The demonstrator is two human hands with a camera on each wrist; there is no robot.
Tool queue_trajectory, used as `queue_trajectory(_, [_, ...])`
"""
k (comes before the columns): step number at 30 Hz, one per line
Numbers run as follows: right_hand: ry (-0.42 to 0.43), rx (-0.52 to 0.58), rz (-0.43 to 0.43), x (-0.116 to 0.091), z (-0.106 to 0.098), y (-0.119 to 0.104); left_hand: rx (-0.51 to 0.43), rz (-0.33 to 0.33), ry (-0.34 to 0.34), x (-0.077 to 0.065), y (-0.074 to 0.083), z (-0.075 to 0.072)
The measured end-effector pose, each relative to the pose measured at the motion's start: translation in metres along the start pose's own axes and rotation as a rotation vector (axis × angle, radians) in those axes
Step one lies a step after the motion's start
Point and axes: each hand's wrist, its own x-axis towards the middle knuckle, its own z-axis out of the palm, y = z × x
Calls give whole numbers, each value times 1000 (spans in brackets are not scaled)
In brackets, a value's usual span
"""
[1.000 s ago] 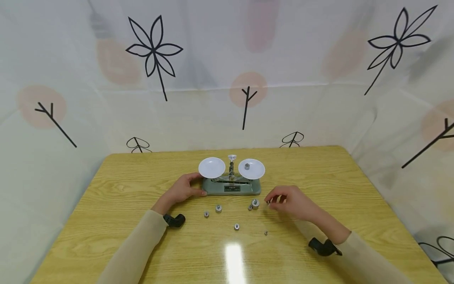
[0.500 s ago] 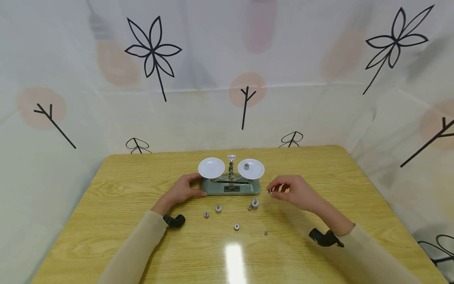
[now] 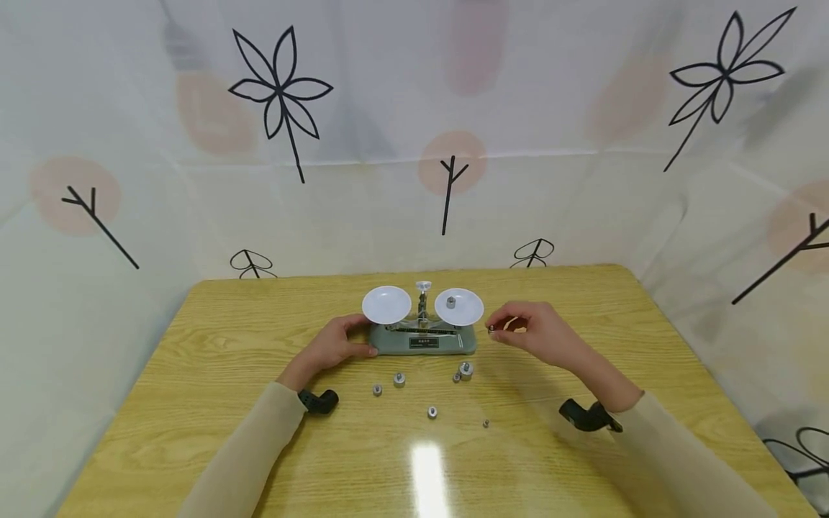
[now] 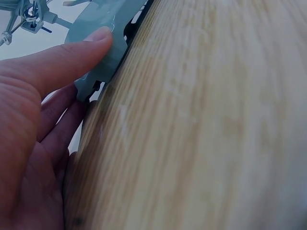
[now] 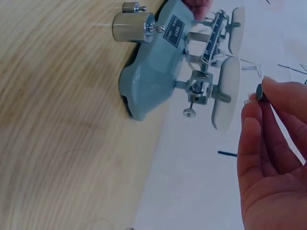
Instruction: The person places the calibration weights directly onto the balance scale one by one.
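You are apparently loading the right pan [image 3: 468, 314] of the balance [image 3: 422, 317], which is standing on the far worktop [image 3: 350, 460]; your right hand [image 3: 536, 332] is pinching a small weight [image 3: 491, 329] between thumb and fingers, just right of that pan and apart from it; your left hand [image 3: 332, 342] is gripping the base [image 3: 424, 350] at its left end; the next move is probably calling for a gentle release beside the larger weight [image 3: 451, 303] sitting there; the head view is showing that larger weight, which the right wrist view is not; the latter is revealing an adjusting nut [image 5: 189, 113] below the pan.
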Motion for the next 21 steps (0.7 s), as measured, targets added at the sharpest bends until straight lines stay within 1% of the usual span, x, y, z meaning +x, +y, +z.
queue_trajectory(3, [-1,7,-5,4,-1,-1,8,-3,5,0,1,0])
queue_trajectory(7, [-11,-15,1,10,-1,-1,15,-11,8,1,1,-1])
queue_trajectory(11, [-12,-25,-6,15,-2,-4,7,-21,7,0,2,-1])
queue_trajectory(16, [-9,-23,-12,21,-4,-5,5,-12,9,1,1,0])
queue_trajectory(21, [-19,-34,-17,28,-5,-4,-7,-16,6,0,-1,1])
